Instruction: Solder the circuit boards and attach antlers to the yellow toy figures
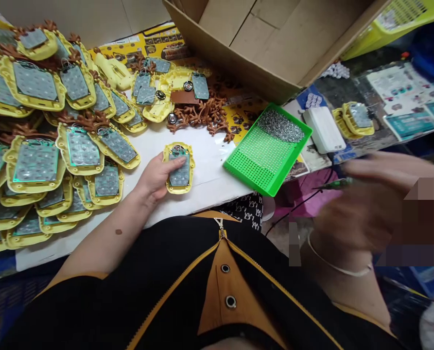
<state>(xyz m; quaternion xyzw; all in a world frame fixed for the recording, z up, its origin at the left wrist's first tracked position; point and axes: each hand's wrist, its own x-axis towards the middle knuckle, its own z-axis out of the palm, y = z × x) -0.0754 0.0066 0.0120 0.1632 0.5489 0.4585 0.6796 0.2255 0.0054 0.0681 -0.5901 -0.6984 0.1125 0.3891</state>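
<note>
Left hand point(159, 176) closed round the edges of a yellow casing point(180, 189), thumb lying on the grey circuit board point(178, 170) inside it. Casing is held at the near edge of the white-covered worktop point(209, 187), between the piled casings point(38, 165) and the green tray point(269, 182). Right hand point(342, 218) off to the right, motion-blurred; can't tell how far open or what it grips. A thin tool with a dark tip point(331, 184) shows right by it. Light band point(338, 267) on that wrist. Green tray holds a heap of small metal parts point(280, 126) at its far end. Brown antler-shaped pieces point(202, 114) in a loose heap, far side, left of the tray. Open cardboard box point(253, 43) beyond. White box point(324, 130) just right of the tray, two more yellow casings point(355, 120) further right.
</note>
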